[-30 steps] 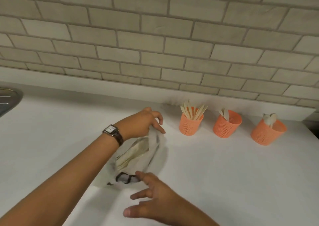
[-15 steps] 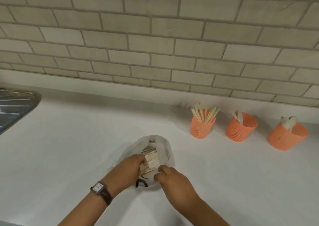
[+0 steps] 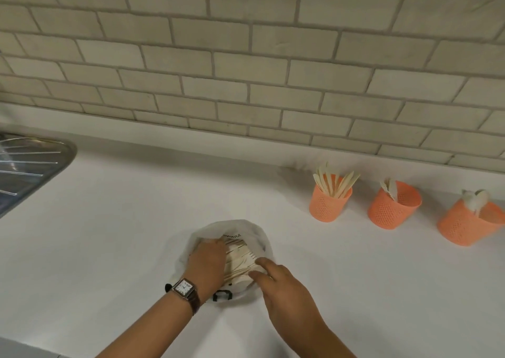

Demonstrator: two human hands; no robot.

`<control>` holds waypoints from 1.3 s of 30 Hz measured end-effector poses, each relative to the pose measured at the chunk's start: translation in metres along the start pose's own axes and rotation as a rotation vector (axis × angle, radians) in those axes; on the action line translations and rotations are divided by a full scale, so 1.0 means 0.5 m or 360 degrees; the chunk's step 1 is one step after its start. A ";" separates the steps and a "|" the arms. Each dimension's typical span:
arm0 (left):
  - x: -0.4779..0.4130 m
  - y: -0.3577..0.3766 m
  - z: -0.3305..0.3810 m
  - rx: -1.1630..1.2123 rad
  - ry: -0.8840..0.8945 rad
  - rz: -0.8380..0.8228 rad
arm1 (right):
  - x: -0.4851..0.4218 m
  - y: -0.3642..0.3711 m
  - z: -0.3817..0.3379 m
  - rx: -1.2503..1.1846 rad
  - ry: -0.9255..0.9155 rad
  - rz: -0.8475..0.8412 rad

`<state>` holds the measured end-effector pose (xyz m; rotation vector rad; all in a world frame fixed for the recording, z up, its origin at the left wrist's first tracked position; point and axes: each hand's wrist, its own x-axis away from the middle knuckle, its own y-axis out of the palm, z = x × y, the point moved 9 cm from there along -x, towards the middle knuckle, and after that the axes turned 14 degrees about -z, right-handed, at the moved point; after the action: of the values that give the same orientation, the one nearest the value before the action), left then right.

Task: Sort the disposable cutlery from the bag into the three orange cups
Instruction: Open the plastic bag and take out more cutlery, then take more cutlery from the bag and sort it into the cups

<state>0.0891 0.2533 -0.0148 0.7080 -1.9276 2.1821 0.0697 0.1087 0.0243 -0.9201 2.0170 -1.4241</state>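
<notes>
Head view: both hands now at the bag mouth, next piece not yet lifted.

From a second ago, I see the left hand (image 3: 209,262) has come back to spread the plastic bag (image 3: 254,230); right hand (image 3: 284,284) has moved in, fingertips curled onto the wooden cutlery (image 3: 240,256) inside. Firm grasp: cannot tell. The three orange cups (image 3: 329,206) stand at two o'clock, each partly filled.

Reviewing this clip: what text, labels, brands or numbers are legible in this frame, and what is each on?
"ARNIN", letters seen mirrored and cut off, on the bag: likely part of a longer word.
Black mark on the bag's lower edge: not legible.
Watch dial: markings too small to read.
Nothing readable on the orange cups.
</notes>
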 end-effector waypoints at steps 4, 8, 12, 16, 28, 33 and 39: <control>0.019 0.011 0.004 0.0033 0.0048 0.0145 | 0.011 -0.036 0.024 -0.0131 0.0021 0.0157; 0.013 0.036 0.000 0.0078 0.0101 0.0173 | 0.014 -0.040 0.048 -0.0271 0.0129 0.0239; 0.030 0.027 0.007 0.0325 0.0155 0.0066 | 0.016 -0.029 0.073 -0.0525 0.0224 0.0303; 0.022 0.034 0.006 0.0339 0.0134 0.0061 | 0.013 -0.031 0.072 -0.0559 0.0212 0.0292; 0.024 0.036 0.026 0.0280 0.0352 0.0006 | -0.011 -0.036 0.086 -0.0930 0.0356 0.0169; 0.027 0.031 0.016 0.0359 0.0395 -0.0082 | -0.038 -0.032 0.108 -0.1319 0.0411 0.0164; 0.077 -0.044 0.011 0.0631 0.0691 -0.0109 | -0.048 -0.045 0.150 -0.1228 0.0480 0.0232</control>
<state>0.0657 0.2441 0.0219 0.2984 -1.2639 2.4462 0.1448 0.0764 0.0215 -0.8425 2.8750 -0.7143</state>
